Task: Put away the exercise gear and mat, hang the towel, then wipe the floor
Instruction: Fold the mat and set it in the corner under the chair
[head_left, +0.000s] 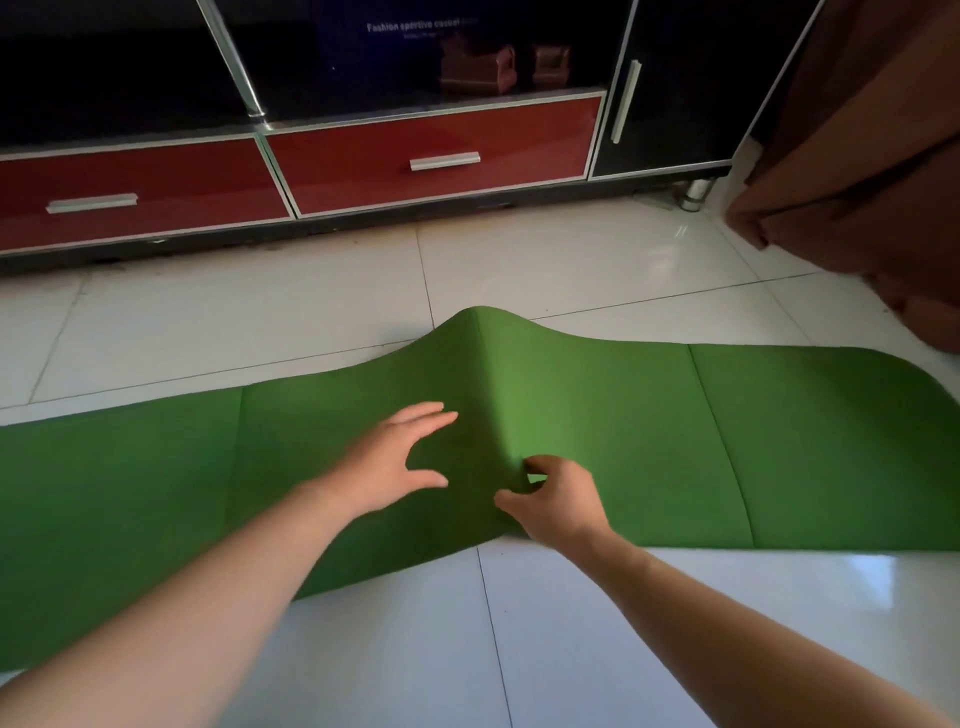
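Note:
A green exercise mat lies across the white tiled floor, spread left to right, with fold creases. Its middle is raised into a ridge that runs from the near edge to the far edge. My right hand pinches the mat at the near end of that ridge, thumb and fingers curled round the fold. My left hand hovers just left of the ridge with fingers spread and straight; whether it touches the mat I cannot tell.
A low cabinet with red drawers and dark glass doors stands along the far side. A brown curtain hangs at the right, reaching the floor. Glossy white floor tiles lie in front of the mat.

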